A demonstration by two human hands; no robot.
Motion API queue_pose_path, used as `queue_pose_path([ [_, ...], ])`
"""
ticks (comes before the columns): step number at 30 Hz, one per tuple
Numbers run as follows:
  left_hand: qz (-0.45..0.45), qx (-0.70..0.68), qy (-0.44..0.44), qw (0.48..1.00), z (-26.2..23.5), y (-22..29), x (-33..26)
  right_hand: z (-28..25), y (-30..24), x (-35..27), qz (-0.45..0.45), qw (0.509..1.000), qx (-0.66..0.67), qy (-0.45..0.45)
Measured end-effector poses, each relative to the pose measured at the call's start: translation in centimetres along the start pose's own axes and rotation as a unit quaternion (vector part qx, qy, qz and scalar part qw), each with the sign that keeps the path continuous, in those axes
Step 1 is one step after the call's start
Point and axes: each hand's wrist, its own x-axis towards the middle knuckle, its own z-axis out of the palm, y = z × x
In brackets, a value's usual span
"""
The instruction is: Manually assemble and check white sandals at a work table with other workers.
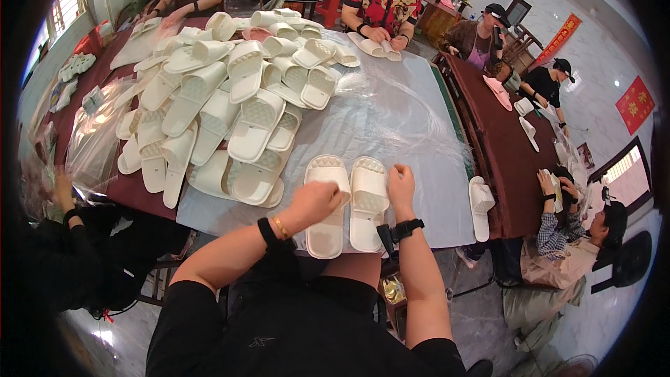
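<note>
Two white quilted-strap slippers lie side by side at the table's near edge, toes away from me: a left slipper (324,234) and a right slipper (367,223). My left hand (315,202) reaches over the left slipper, its closed fingers at the rear edge of the strap. Beside the right slipper's strap is my right hand (401,188), fingers curled closed; whatever may be in them is hidden. A large heap of white slippers (257,132) rises to the left and beyond my hands.
Clear plastic film (391,108) lies on the pale-covered table (436,202). A single slipper (480,206) sits at the right near corner. Several people work around; one across handles slippers (377,47). A dark red table (506,167) stands to the right.
</note>
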Motion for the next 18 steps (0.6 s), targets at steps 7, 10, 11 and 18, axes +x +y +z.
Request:
queue_pose_path([
  [7,-0.035,0.111,-0.016,0.993,3.4,-1.4,-1.5,0.5,-0.3,-4.2,0.071,0.972,0.13,-0.181],
  [10,-0.004,0.094,0.026,0.995,5.4,-2.0,-0.3,-1.2,1.0,-4.9,0.141,0.949,0.252,-0.128],
  [11,-0.015,0.101,0.038,0.994,5.2,-2.0,-0.3,-1.3,0.8,-5.0,0.155,0.933,0.302,-0.12],
  [18,-0.021,0.061,0.021,0.998,1.2,0.3,-2.0,-1.2,3.2,-5.1,0.14,0.902,0.402,-0.071],
])
